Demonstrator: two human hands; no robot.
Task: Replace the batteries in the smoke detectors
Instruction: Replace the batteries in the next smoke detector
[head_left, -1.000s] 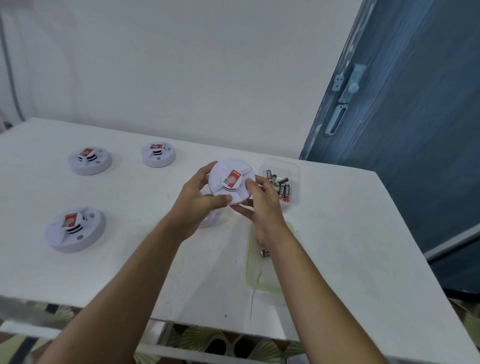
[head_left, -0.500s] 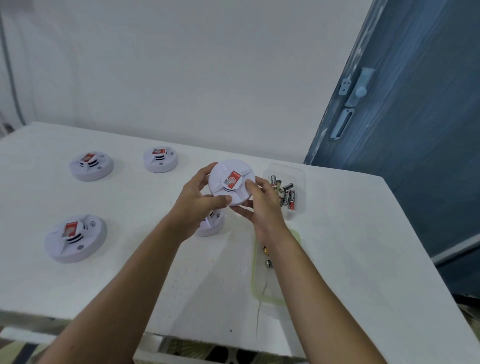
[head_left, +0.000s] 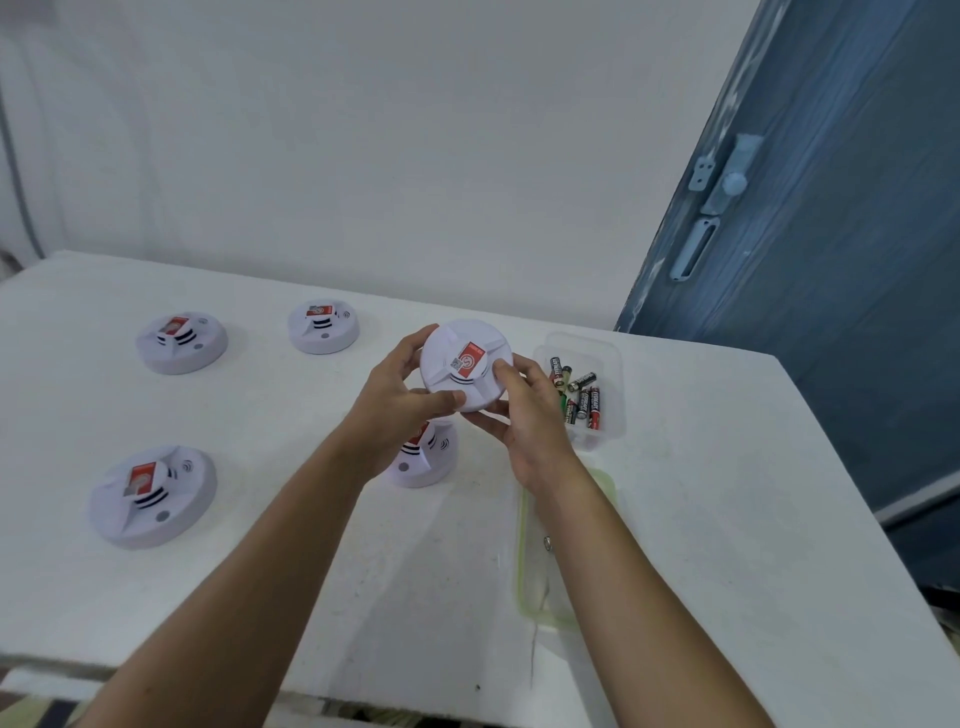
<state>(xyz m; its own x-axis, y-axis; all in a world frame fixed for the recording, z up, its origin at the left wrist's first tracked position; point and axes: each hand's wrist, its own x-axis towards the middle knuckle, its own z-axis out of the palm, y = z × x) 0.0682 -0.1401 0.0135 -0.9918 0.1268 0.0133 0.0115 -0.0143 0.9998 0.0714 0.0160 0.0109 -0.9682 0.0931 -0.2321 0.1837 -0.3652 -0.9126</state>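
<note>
1. Centre of frame: the left hand (head_left: 395, 400) and right hand (head_left: 530, 415) both gripped one white smoke detector (head_left: 465, 364) by its rim, fingers curled, above the surface (head_left: 701, 493).
2. On the surface at left lay a far-left detector (head_left: 182, 342), a rear detector (head_left: 323, 327) and a lower-left detector (head_left: 153, 493). A partly hidden detector (head_left: 423, 457) lay under the hands.
3. Right of centre: batteries (head_left: 582, 397) lay in a clear tub (head_left: 584, 343).

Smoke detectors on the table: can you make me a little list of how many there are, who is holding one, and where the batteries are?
held detector: up off the table, gripped by left hand and right hand
lying on table: four, namely far-left detector, far-middle detector, near-left detector, detector under the hands
batteries: a bunch in the clear box, beside the right hand
green-rimmed tray: under the right forearm, with one small battery-like thing inside
</note>
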